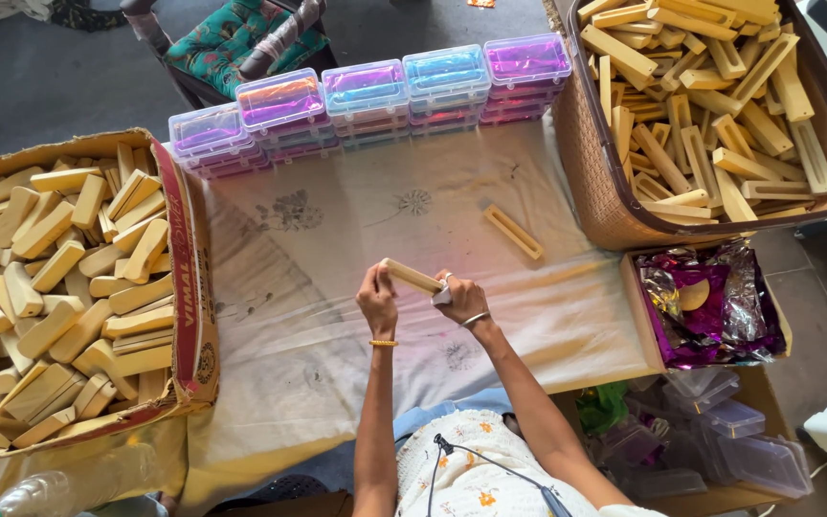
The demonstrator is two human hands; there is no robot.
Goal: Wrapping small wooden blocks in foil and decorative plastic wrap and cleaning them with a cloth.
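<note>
A pale, matt wooden block (412, 277) sits above a creased off-white cloth (337, 316). Clear glossy plastic boxes (366, 96) line the far edge. Beside them are a rough woven basket (591, 182), a matt cardboard box (189, 287) and shiny crinkled purple foil (710, 306).

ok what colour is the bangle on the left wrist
Gold-orange thin bangle, clearest in the head view.

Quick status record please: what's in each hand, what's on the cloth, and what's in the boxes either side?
left hand: grips wooden block
right hand: holds the block's other end, with a small pale item, unclear
cloth: one slotted block lying apart
cardboard box: left, full of blocks
basket: right, slotted blocks
clear cases: stacked along far edge
foil box: purple foil
</note>
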